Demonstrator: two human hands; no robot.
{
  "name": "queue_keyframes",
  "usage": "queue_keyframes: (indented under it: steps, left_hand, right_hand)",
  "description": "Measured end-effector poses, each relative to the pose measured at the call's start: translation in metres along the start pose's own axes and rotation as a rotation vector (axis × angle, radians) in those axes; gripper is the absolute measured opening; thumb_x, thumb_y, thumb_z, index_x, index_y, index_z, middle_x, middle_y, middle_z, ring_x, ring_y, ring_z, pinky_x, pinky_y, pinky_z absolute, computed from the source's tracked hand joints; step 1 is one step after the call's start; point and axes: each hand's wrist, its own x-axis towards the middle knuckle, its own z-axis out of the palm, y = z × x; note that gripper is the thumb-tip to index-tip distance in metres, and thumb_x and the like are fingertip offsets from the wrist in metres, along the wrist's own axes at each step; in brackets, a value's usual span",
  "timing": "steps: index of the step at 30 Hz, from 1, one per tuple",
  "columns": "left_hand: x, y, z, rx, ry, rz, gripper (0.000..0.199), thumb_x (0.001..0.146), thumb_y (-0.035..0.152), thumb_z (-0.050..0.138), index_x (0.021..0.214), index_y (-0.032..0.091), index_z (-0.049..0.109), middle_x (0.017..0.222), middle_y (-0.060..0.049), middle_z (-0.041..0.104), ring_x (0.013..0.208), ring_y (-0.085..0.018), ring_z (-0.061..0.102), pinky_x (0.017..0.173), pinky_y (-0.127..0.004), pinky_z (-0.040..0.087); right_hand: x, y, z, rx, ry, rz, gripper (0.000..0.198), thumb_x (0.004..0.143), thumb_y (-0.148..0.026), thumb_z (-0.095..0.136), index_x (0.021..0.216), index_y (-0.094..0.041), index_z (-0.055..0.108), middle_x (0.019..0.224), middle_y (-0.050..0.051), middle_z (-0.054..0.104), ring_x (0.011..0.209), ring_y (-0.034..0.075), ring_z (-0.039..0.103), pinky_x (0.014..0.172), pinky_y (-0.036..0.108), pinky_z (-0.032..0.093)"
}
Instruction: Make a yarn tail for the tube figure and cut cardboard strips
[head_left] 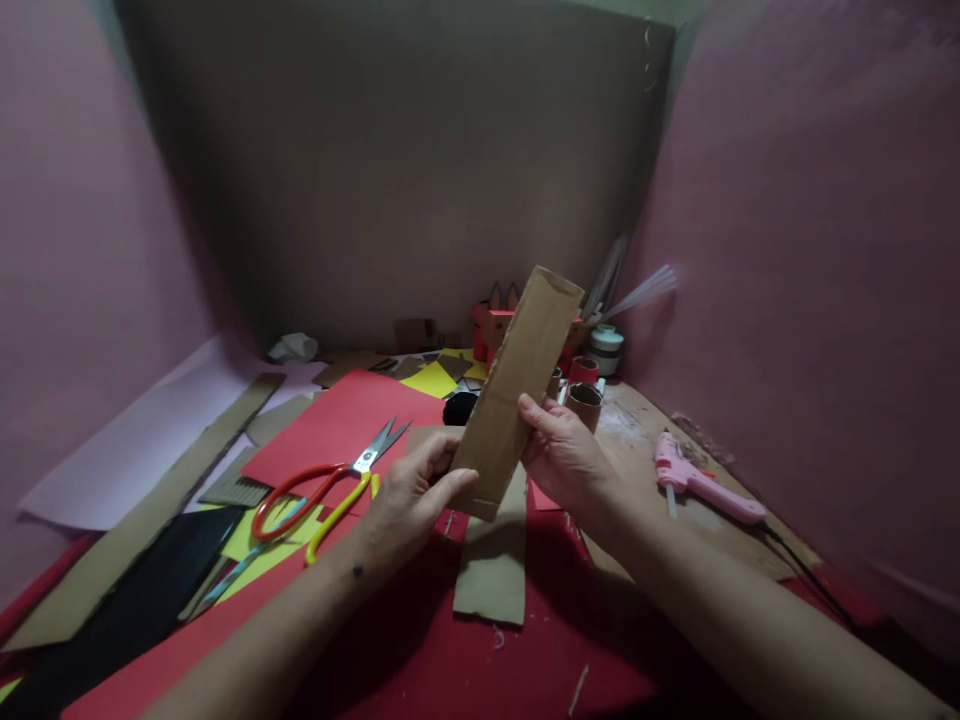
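A long brown cardboard strip (pixel 517 390) is held up at a slant in front of me, its top leaning to the right. My left hand (pixel 416 495) grips its lower left end, thumb on the front face and fingers behind. On the right edge, around mid-length, my right hand (pixel 562 445) pinches the strip with the thumb in front. Beneath it, a second cardboard strip (pixel 491 570) lies on the red table surface. Scissors (pixel 366 460) with red and yellow handles lie with their blades apart, just left of my left hand.
A pink glue gun (pixel 705 485) with a cord lies at right on a wooden board (pixel 630 480). Cardboard tubes (pixel 583 400), a small jar (pixel 604 350) and clear glue sticks (pixel 637 292) stand behind. Red paper (pixel 337 425), yellow paper (pixel 431 380) and a long cardboard strip (pixel 150 510) spread leftward.
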Motion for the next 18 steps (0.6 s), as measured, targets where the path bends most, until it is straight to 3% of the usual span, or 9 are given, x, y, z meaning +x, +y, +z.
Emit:
queue_keyframes:
  steps: [4, 5, 7, 11, 13, 15, 18]
  left_hand:
    - [0.004, 0.016, -0.012, 0.207, -0.036, -0.047, 0.026, 0.081, 0.039, 0.052, 0.097, 0.021, 0.063, 0.078, -0.003, 0.065, 0.071, -0.017, 0.061, 0.062, -0.027, 0.047]
    - [0.005, 0.020, -0.021, 0.253, 0.000, -0.086, 0.030, 0.083, 0.043, 0.048, 0.095, 0.020, 0.063, 0.069, -0.002, 0.063, 0.062, -0.016, 0.058, 0.056, -0.026, 0.045]
    - [0.006, 0.025, -0.047, 0.352, 0.191, -0.141, 0.037, 0.082, 0.050, 0.042, 0.091, 0.019, 0.061, 0.059, -0.001, 0.058, 0.050, -0.015, 0.052, 0.049, -0.026, 0.040]
    - [-0.007, 0.012, -0.098, 1.058, 0.277, -0.292, 0.032, 0.071, 0.050, 0.057, 0.081, 0.019, 0.059, 0.067, -0.005, 0.061, 0.062, -0.022, 0.056, 0.055, -0.029, 0.035]
    - [-0.017, 0.000, -0.109, 1.268, 0.204, -0.349, 0.032, 0.077, 0.051, 0.050, 0.071, 0.020, 0.055, 0.065, -0.007, 0.059, 0.061, -0.024, 0.055, 0.054, -0.030, 0.030]
    - [-0.023, -0.009, -0.108, 1.290, 0.162, -0.383, 0.033, 0.079, 0.050, 0.046, 0.064, 0.021, 0.051, 0.062, -0.008, 0.057, 0.058, -0.024, 0.054, 0.053, -0.031, 0.028]
    - [-0.025, -0.016, -0.099, 1.146, 0.220, -0.343, 0.024, 0.075, 0.043, 0.051, 0.064, 0.022, 0.048, 0.064, -0.009, 0.056, 0.060, -0.024, 0.053, 0.056, -0.032, 0.028]
  right_hand:
    - [-0.004, 0.004, -0.004, 0.025, 0.035, 0.125, 0.026, 0.062, -0.016, 0.074, 0.087, -0.015, 0.066, 0.078, 0.004, 0.071, 0.081, 0.022, 0.065, 0.078, 0.036, 0.050]
    - [-0.005, 0.004, -0.005, 0.030, 0.073, 0.134, 0.026, 0.061, -0.014, 0.074, 0.086, -0.015, 0.066, 0.077, 0.004, 0.071, 0.078, 0.021, 0.065, 0.078, 0.035, 0.050]
    - [-0.006, 0.005, -0.008, 0.041, 0.150, 0.180, 0.025, 0.061, -0.015, 0.075, 0.084, -0.015, 0.066, 0.077, 0.004, 0.071, 0.075, 0.020, 0.064, 0.076, 0.035, 0.051]
    - [-0.007, 0.005, -0.013, 0.072, 0.203, 0.320, 0.022, 0.063, -0.022, 0.073, 0.083, -0.015, 0.066, 0.073, 0.005, 0.070, 0.074, 0.023, 0.064, 0.075, 0.040, 0.050]
    - [-0.009, 0.006, -0.015, 0.094, 0.196, 0.332, 0.022, 0.064, -0.021, 0.072, 0.084, -0.015, 0.066, 0.072, 0.006, 0.069, 0.076, 0.023, 0.064, 0.077, 0.041, 0.050]
    - [-0.011, 0.007, -0.017, 0.102, 0.180, 0.334, 0.021, 0.064, -0.021, 0.072, 0.084, -0.015, 0.066, 0.072, 0.006, 0.069, 0.079, 0.024, 0.063, 0.078, 0.042, 0.049]
    - [-0.014, 0.008, -0.019, 0.098, 0.159, 0.332, 0.020, 0.064, -0.019, 0.072, 0.083, -0.016, 0.066, 0.073, 0.006, 0.069, 0.082, 0.024, 0.063, 0.079, 0.042, 0.049]
